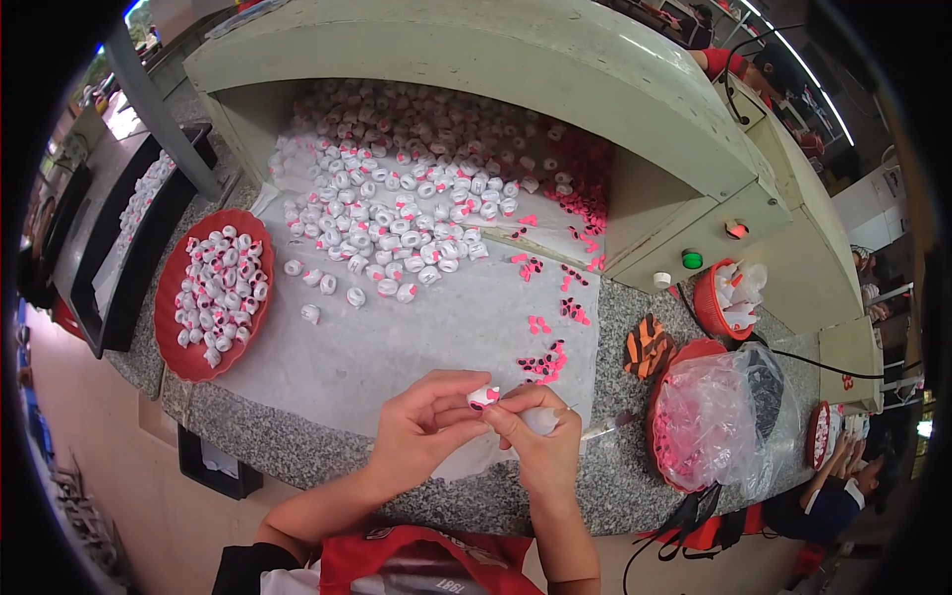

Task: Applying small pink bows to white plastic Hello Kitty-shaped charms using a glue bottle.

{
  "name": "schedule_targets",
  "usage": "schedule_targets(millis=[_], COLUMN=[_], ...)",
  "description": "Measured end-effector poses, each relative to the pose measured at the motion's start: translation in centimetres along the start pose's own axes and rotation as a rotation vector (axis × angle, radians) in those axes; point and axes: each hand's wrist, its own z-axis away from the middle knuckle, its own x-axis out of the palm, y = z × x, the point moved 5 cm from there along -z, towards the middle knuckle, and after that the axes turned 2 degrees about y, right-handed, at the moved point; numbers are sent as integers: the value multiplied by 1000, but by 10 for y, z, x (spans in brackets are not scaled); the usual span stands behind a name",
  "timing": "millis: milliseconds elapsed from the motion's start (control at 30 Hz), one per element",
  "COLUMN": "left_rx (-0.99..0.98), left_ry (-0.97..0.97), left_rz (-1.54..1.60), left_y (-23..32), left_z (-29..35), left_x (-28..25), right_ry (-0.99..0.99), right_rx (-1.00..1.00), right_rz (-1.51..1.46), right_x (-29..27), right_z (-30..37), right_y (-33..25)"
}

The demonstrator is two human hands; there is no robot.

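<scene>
Above the near edge of the white sheet, both my hands meet at a small white piece with pink and dark parts. My left hand pinches it between thumb and fingers. The thumb and forefinger of my right hand touch its right side. Tucked in that right hand is a whitish translucent bottle-like thing, partly hidden by the fingers. Just beyond my hands lie small pink and black pieces. Many similar white pieces with pink bits are heaped farther back on the sheet.
A red scalloped tray of white and pink pieces stands at left. The heap runs under a pale green metal hood. At right are an orange-and-black striped cloth, a red basket and a plastic-covered red tray. Other people sit farther right.
</scene>
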Motion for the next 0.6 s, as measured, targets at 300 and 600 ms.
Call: schedule_targets(millis=[300,600], left_rx=[-72,7], left_ry=[-46,-61], left_rz=[-14,-46], left_y=[-3,-6], left_z=[2,2], left_x=[-3,-2], right_ry=[-63,-80], right_rx=[-144,-162], right_rz=[132,168], right_x=[-6,-6], right_z=[3,3], right_y=[-7,-10])
